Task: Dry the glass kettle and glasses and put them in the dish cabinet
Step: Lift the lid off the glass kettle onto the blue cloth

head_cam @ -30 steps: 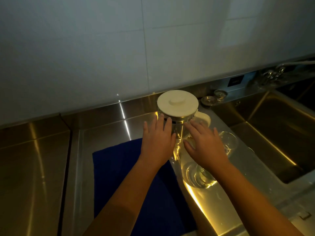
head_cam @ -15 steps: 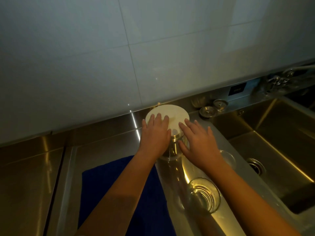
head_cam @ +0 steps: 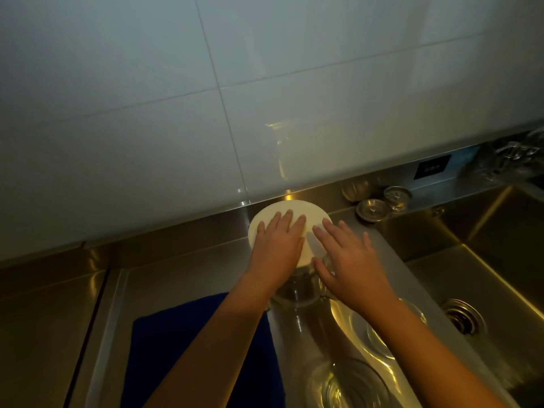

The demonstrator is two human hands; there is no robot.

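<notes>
I am seeing the left hand point(head_cam: 275, 248) lying flat, fingers spread, on the glass kettle's point(head_cam: 297, 285) cream lid point(head_cam: 290, 212). The right hand point(head_cam: 350, 260) is hovering beside it, fingers splayed, gripping nothing. The kettle is standing on the steel counter point(head_cam: 188, 278) between the blue cloth point(head_cam: 164, 348) and two glasses point(head_cam: 350, 384).

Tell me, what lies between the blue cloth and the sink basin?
In the head view, the steel counter strip lies between the cloth and the sink. On it stand the kettle and two glasses.

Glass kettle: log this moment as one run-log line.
left hand: flat on white lid | right hand: open beside glass kettle | blue cloth: unused | glasses: on counter
</notes>
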